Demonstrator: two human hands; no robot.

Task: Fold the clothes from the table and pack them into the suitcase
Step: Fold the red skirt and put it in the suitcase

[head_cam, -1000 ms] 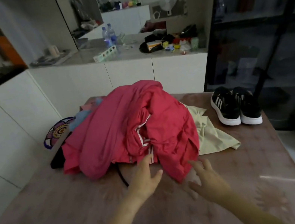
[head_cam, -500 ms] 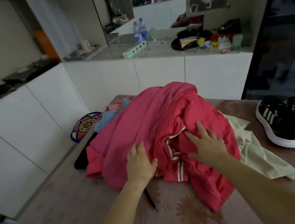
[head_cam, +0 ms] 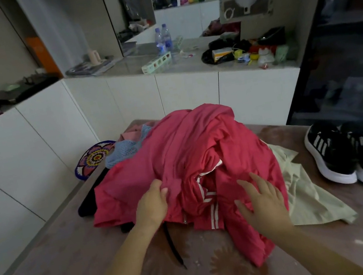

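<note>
I am at the very start of the job, as I judge it: picking the first piece out of the heap, with nothing folded yet. The red jacket (head_cam: 178, 152) lies crumpled on top of the heap in the middle of the desk (head_cam: 53, 269), its white-striped part turned toward me.

My left hand (head_cam: 152, 205) is at the jacket's near left edge. The fingers (head_cam: 160, 189) are pinching a fold of the red cloth, thumb on top and the others tucked out of sight under it. My right hand (head_cam: 263, 203) lies on the jacket's near right part, just beside the white stripes. Its fingers (head_cam: 256, 180) are spread wide and flat on the cloth, holding nothing.

A cream garment (head_cam: 307, 197) pokes out from under the jacket's right side, and a blue mesh top (head_cam: 124, 149) shows behind its left side. The black sneakers (head_cam: 339, 155) stand well to the right of the jacket.

Next I would need my right fingers to close on the cloth too, then lift the jacket clear of the clothes beneath and spread it flat on the bare desk in front of the heap. I cannot see the suitcase from here.
</note>
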